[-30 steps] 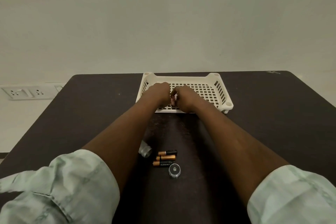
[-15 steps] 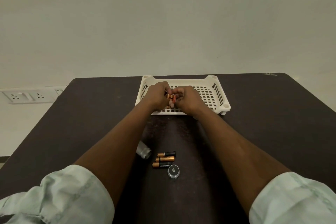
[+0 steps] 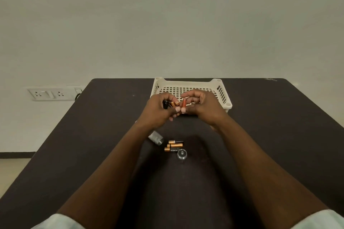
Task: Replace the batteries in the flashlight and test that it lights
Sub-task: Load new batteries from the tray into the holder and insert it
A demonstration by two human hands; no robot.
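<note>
- Left hand (image 3: 158, 111) — fingers curled round a small black cylinder, apparently the battery holder (image 3: 165, 104), with a copper-topped battery (image 3: 174, 103) seated at its near end; whether more cells sit inside cannot be told.
- Right hand (image 3: 202, 107) — thumb and fingers pinch a second battery (image 3: 184, 102), a slim copper-coloured cylinder held nearly upright, just beside the left hand's load.
- Both hands are raised above the table (image 3: 270, 126) in front of the basket (image 3: 221, 91), a cream plastic tray with a perforated grid floor, slotted walls and round corner posts.
- Flashlight body (image 3: 156, 138) — a ribbed, silvery metal tube lying on the table below the left wrist, partly hidden by the forearm.
- Three loose batteries (image 3: 174, 146) — black-and-copper cylinders lying side by side, touching, just right of the flashlight body.
- Flashlight cap (image 3: 182, 154) — a round, shiny metal piece resting flat, touching the nearest loose battery.
- Table surface: dark, matt, smooth-edged.
- Wall socket (image 3: 49, 94) — a white rectangular plate on the pale wall, left of the table.
- Pale rolled sleeves (image 3: 55, 222) show at the lower corners.
</note>
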